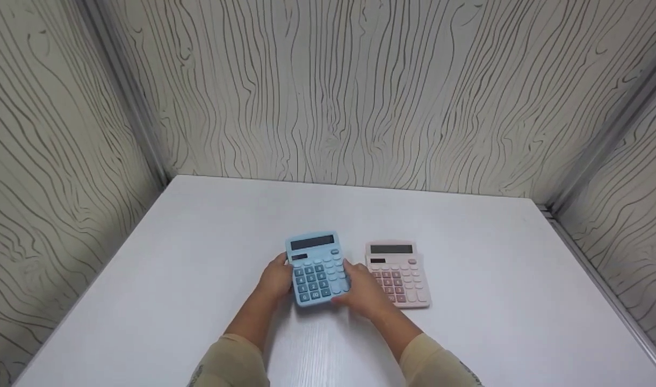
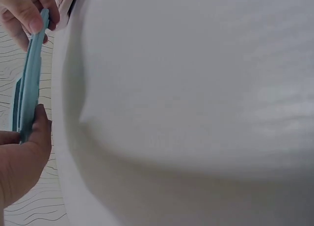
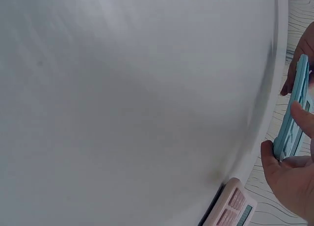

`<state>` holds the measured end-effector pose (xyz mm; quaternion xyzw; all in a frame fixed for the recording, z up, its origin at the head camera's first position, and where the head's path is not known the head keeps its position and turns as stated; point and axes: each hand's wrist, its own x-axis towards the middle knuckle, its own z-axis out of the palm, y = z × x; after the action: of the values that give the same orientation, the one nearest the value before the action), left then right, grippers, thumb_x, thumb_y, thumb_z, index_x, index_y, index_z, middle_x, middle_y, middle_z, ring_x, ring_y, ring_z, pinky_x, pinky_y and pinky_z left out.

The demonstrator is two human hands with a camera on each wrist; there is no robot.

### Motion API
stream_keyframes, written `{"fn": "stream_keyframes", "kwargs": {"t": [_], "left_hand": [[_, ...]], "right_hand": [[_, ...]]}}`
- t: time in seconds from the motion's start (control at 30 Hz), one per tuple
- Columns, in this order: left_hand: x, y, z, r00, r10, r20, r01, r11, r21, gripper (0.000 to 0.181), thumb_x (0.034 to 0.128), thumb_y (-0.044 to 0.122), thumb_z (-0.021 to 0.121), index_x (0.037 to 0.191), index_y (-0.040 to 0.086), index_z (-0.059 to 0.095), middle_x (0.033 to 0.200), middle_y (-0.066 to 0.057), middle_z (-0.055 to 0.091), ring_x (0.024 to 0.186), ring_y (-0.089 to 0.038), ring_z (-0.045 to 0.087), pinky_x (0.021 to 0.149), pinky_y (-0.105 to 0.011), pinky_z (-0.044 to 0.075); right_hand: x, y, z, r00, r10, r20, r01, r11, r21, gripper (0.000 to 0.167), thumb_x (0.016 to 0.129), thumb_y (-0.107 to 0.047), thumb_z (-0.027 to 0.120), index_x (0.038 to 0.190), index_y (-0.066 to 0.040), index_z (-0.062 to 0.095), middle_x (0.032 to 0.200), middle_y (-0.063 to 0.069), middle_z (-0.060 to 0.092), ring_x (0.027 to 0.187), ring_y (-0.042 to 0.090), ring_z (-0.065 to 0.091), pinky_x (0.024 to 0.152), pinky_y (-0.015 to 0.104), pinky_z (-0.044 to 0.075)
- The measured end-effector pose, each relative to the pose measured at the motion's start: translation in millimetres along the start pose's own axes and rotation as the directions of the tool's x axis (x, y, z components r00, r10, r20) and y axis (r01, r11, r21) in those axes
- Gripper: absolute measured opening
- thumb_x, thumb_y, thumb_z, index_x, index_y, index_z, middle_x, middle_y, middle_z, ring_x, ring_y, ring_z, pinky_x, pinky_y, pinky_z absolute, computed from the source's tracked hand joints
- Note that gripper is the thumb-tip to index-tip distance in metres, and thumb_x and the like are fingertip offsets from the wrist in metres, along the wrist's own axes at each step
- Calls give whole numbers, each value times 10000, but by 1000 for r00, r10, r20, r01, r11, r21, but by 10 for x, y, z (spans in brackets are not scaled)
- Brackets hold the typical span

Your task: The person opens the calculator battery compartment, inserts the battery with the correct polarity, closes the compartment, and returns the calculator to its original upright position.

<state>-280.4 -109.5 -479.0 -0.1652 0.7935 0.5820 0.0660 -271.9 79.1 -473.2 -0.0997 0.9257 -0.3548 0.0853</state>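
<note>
A blue calculator (image 1: 316, 271) with darker blue number keys is held up off the table, tilted a little, its screen end away from me. My left hand (image 1: 276, 277) grips its left edge, and my right hand (image 1: 366, 290) grips its lower right edge with the thumb near the bottom corner. Both wrist views show the blue calculator (image 2: 32, 73) edge-on, with fingers beneath and thumbs on top. Just right of it, a pink calculator (image 1: 418, 279) lies face up on the table, its left keys partly hidden behind my right hand.
The white table (image 1: 199, 242) extends around both calculators. Wood-grain patterned panels (image 1: 328, 97) stand behind it and at both sides, joined by grey metal corner posts (image 1: 126, 91).
</note>
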Motion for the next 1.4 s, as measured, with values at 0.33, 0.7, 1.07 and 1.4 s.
{"fn": "stream_keyframes", "kwargs": {"t": [0.33, 0.7, 1.07, 1.4], "left_hand": [[63, -66, 0, 999, -29, -45, 35, 988, 152, 489, 898, 70, 341, 1386, 65, 369, 1437, -139, 337, 1343, -329, 241, 1083, -458, 198], [65, -65, 17, 998, -3, -67, 15, 984, 177, 443, 911, 101, 342, 1336, 0, 418, 1381, -184, 402, 1305, -359, 309, 1062, -459, 252], [84, -54, 14, 998, 1, -64, 18, 954, 299, 451, 882, 31, 374, 1327, -33, 410, 1371, -191, 411, 1298, -347, 326, 1064, -437, 257], [79, -52, -78, 999, 16, -50, 3, 938, 348, 431, 907, 108, 386, 1309, -43, 430, 1345, -204, 435, 1273, -366, 355, 1041, -460, 291]], "right_hand": [[12, 35, 192, 999, 39, -7, -40, 997, -67, 882, 695, -271, 773, 1404, -22, 311, 1234, 124, 469, 1069, 219, 483, 1006, 413, 352], [32, 28, 247, 999, 37, -22, -39, 995, -97, 863, 702, -281, 764, 1396, -15, 326, 1294, 169, 452, 1188, 308, 450, 1014, 429, 343], [71, 21, 236, 999, 37, -17, -39, 990, -138, 848, 692, -318, 765, 1378, -20, 366, 1239, 164, 482, 1139, 303, 480, 985, 440, 372], [54, 65, 102, 1000, 20, 17, -16, 980, -197, 763, 788, -394, 675, 1400, -76, 349, 1338, 188, 412, 1241, 342, 393, 1026, 470, 313]]}}
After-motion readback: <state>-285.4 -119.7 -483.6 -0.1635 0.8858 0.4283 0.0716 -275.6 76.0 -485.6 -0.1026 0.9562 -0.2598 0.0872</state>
